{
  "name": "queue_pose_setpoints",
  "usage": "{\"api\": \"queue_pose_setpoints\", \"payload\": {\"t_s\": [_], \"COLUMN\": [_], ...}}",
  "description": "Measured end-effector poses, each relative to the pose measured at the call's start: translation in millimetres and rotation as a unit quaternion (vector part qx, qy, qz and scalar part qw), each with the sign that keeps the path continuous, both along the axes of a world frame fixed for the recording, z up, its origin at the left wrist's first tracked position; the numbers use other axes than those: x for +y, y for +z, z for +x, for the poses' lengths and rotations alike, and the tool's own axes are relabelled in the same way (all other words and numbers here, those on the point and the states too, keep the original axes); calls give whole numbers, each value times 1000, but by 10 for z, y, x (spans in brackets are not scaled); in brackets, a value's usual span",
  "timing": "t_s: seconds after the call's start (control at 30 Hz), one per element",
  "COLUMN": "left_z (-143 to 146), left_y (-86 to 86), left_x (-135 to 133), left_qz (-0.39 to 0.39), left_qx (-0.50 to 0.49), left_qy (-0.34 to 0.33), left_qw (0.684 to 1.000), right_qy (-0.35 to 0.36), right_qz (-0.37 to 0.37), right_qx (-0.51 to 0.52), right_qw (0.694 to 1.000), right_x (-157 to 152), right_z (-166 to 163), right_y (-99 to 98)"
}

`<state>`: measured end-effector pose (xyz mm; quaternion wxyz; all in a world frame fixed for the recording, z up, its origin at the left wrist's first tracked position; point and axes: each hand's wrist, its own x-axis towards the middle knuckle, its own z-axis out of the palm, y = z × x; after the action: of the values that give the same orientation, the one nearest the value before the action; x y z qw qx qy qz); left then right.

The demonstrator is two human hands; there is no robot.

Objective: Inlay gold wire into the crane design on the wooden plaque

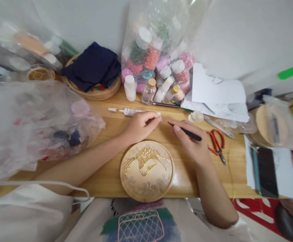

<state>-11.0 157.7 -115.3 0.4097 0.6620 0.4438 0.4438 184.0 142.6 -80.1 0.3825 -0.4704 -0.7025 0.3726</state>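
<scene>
My right hand (193, 144) grips slim black tweezers (190, 133), their fine tip pointing left toward my left hand. Over the table, my left hand (142, 126) has thumb and fingertips pinched together; whatever is between them is too small to make out. Just below it lies a round wooden plaque (132, 179), with a crane-like figure outlined in gold wire and fainter drawn lines around its lower part. A white glue tube (130, 112) with a narrow nozzle lies behind my left hand, its cap off to the left.
Red-handled pliers (215, 143) lie right of my right hand. Small bottles (148, 90) and a bag of coloured jars (156, 60) stand at the back. Plastic bags (35, 124) cover the left side. A phone (267, 173) rests on papers at right.
</scene>
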Motion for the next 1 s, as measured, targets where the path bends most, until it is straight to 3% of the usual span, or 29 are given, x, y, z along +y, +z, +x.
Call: {"api": "queue_pose_setpoints", "payload": {"t_s": [0.1,0.3,0.67,1.0], "left_z": [-7,-8,-24,-13], "left_y": [-17,-35,-17,-12], "left_x": [0,2,1,2], "left_qz": [-7,-6,-1,14], "left_qx": [-13,-24,10,15], "left_qy": [-3,-9,-23,-25], "left_qw": [1000,1000,1000,999], "right_qy": [18,-8,25,25], "right_qz": [5,-78,18,12], "right_qx": [-27,-21,-87,-87], "right_qw": [999,997,996,996], "right_x": [19,1,-24,-49], "right_z": [24,49,41,23], "right_y": [-34,-117,-36,-30]}}
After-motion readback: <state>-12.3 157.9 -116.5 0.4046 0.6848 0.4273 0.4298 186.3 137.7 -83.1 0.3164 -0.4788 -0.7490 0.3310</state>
